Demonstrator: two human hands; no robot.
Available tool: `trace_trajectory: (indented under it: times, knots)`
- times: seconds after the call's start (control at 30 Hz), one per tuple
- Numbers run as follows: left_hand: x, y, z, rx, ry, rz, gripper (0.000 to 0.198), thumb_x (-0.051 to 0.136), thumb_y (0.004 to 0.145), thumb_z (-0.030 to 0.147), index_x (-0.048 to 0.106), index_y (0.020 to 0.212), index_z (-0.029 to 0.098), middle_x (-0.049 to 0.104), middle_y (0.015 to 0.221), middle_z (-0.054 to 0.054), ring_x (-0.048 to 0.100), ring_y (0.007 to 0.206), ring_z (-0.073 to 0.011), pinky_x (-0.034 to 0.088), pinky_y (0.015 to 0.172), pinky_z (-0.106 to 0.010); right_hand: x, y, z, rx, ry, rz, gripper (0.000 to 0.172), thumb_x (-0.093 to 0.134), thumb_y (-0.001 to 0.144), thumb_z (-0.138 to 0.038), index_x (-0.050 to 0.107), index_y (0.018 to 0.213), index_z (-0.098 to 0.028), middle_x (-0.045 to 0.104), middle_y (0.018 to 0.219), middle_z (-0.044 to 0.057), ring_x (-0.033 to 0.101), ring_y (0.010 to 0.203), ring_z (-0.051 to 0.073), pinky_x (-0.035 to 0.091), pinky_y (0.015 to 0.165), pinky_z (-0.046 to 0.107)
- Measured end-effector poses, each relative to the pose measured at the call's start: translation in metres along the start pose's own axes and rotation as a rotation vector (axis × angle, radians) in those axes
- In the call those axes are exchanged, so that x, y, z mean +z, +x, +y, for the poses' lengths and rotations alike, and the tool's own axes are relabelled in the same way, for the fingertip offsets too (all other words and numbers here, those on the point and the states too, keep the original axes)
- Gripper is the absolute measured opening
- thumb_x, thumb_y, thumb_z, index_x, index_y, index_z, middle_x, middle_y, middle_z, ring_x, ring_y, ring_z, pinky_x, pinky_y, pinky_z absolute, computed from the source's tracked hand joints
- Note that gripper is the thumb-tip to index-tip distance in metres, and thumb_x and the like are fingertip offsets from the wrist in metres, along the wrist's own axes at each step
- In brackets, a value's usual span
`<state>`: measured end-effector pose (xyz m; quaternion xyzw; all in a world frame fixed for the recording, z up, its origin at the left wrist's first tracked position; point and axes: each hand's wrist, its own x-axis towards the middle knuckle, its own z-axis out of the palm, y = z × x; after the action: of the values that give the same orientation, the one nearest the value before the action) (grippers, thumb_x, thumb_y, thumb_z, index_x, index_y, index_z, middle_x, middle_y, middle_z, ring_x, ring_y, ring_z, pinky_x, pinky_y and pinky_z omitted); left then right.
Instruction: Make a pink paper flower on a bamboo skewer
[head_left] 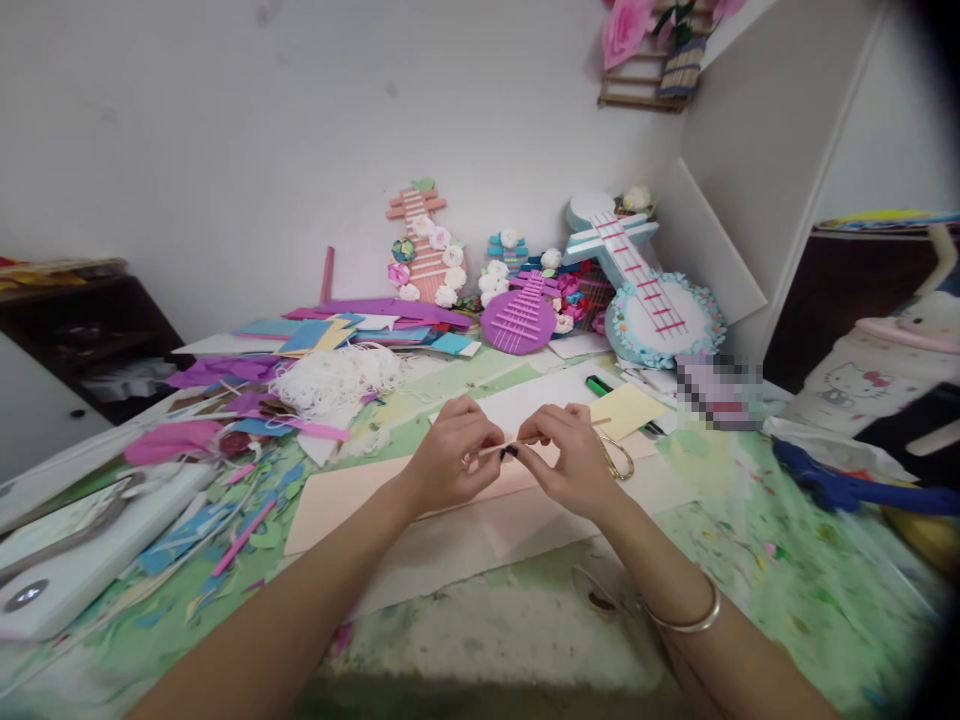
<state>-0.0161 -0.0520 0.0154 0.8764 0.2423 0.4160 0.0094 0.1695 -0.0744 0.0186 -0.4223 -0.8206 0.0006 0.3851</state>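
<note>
Over the middle of the table my left hand (456, 452) and my right hand (564, 458) meet, fingertips almost touching. Both are closed in a pinch on a thin pale strip (513, 446), probably rolled or folded paper; its exact kind is too small to make out. Beneath them lies a peach paper sheet (337, 505) on top of white paper (409, 580). Just beyond my right hand are gold-handled scissors (619, 460), partly hidden, and a yellow paper piece (630, 410). A green marker (598, 385) rests behind that.
Paper instruments, including a purple one (517, 322) and a blue-white one (652, 320), lean at the back. White string (337, 380) is heaped at left, near paper scraps and a phone (64, 520) on a white device. A blue-handled tool (862, 485) and a cup (877, 375) are right.
</note>
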Motion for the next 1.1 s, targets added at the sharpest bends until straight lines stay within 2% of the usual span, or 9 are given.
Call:
trace_trajectory:
  times: [0.5, 0.7, 1.1]
  knots:
    - [0.0066, -0.0007, -0.0002, -0.056, -0.022, 0.029, 0.011, 0.049, 0.068, 0.008, 0.052, 0.072, 0.018, 0.053, 0.062, -0.001, 0.044, 0.068, -0.0159, 0.041, 0.067, -0.030, 0.0004, -0.0002, 0.0020, 0.042, -0.053, -0.033, 0.016, 0.051, 0.085, -0.030, 0.052, 0.075, -0.018, 0.060, 0.077, 0.002, 0.050, 0.073, 0.014, 0.023, 0.074, 0.032]
    - [0.0067, -0.0001, 0.0000, -0.046, 0.019, 0.044, 0.010, 0.049, 0.070, 0.008, 0.052, 0.072, 0.017, 0.048, 0.060, -0.001, 0.042, 0.068, -0.0156, 0.040, 0.065, -0.029, 0.0000, 0.0011, 0.0031, 0.101, -0.105, -0.076, 0.026, 0.053, 0.084, -0.036, 0.056, 0.068, -0.017, 0.059, 0.066, 0.000, 0.051, 0.069, 0.014, 0.022, 0.071, 0.031]
    - [0.0068, -0.0003, -0.0002, -0.103, -0.023, 0.062, 0.011, 0.050, 0.069, 0.008, 0.052, 0.074, 0.018, 0.054, 0.064, -0.001, 0.047, 0.069, -0.0154, 0.040, 0.066, -0.029, 0.0035, 0.0006, 0.0046, 0.080, -0.115, 0.025, 0.025, 0.055, 0.083, -0.036, 0.056, 0.067, -0.017, 0.058, 0.066, -0.001, 0.051, 0.067, 0.012, 0.022, 0.072, 0.032]
